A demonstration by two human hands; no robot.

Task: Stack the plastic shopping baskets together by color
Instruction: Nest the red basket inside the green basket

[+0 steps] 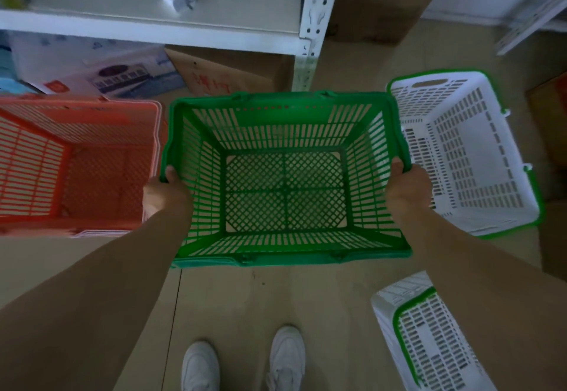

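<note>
Head view, looking down at the floor (276, 298). The step in hand appears to be the seating of a green basket (285, 176) in its colour group: the left hand (165, 191) is closed on the rim at about 9 o'clock and the right hand (405, 185) is closed on the rim at about 3 o'clock, thumbs hooked over the edge. A doubled rim line along the near edge suggests a second green basket nested beneath, though this cannot be confirmed.

The green basket sits at centre, between the red basket (76, 160) at 9 o'clock, just beside it, and a white basket (466, 151) with green rim trim at 3 o'clock. A second white basket (423, 335) lies apart at 5 o'clock; its attitude is hard to judge.

Next move, as a judgement: release the green basket once it sits level, then carry the white basket at 5 o'clock to its partner, with walls aligned so the tapers nest.

Materials: all baskets are rigid moulded plastic, rectangular, tapering toward the base; walls are slotted, and the green floor is a diamond lattice. A white metal shelf (153, 28) stands at 12 o'clock with cardboard boxes (227, 74) beneath.
</note>
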